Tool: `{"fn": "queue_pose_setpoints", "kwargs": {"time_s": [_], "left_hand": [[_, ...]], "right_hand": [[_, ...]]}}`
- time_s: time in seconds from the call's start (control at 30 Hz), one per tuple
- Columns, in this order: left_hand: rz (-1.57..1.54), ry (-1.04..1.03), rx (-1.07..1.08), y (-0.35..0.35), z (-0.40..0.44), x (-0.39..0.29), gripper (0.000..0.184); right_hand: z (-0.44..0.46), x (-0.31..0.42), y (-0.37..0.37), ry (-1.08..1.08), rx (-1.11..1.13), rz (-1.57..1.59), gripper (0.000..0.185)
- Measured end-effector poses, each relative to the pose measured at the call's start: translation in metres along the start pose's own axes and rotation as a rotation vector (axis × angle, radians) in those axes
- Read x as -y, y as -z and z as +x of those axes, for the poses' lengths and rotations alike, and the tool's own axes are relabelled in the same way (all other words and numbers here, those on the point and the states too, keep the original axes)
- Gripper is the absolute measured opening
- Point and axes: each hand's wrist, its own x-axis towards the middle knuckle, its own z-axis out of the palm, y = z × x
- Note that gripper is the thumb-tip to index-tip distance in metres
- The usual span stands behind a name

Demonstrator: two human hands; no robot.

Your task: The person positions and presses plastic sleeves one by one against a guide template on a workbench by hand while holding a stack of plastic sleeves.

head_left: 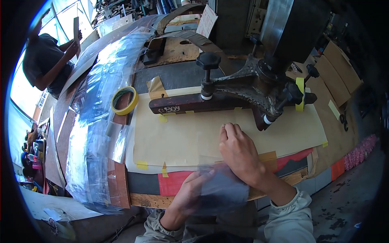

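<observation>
My left hand point(190, 192) holds a translucent plastic sheet point(225, 192) at the table's front edge, its fingers partly seen through or behind the sheet. Just above the sheet's right side, my right hand point(239, 152) rests over the cream paper point(174, 141) with its fingers curled together; what they hold, if anything, is hidden. Yellow tape pieces point(142, 165) stick to the paper's edges. Across the paper's back part lies a dark metal bar point(186, 104), joined to a cast metal bracket point(247, 83) with black knobs. A yellow tape roll point(125, 101) lies left of the bar.
Clear plastic wrap point(95, 121) covers the curved table's left side. A person point(48, 60) stands at the back left holding a flat strip. Scissors point(344, 122) and cardboard point(334, 79) are at the right. A thick metal column point(298, 32) rises above the bracket.
</observation>
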Motion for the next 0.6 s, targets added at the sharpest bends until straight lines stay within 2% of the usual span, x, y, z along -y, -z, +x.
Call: {"fn": "queue_pose_setpoints", "kwargs": {"time_s": [0.07, 0.47, 0.6], "left_hand": [[0.009, 0.01, -0.004, -0.0003, -0.0007, -0.0013, 0.025], [-0.019, 0.015, 0.001, 0.0005, -0.0009, -0.001, 0.024], [-0.017, 0.039, -0.027, -0.0022, -0.0027, -0.0039, 0.024]], "right_hand": [[0.0003, 0.001, 0.0034, -0.034, 0.07, 0.036, 0.024], [0.0007, 0.0018, 0.0063, -0.033, 0.073, 0.037, 0.026], [0.0004, 0.0, 0.0013, 0.013, -0.024, -0.014, 0.013]]}}
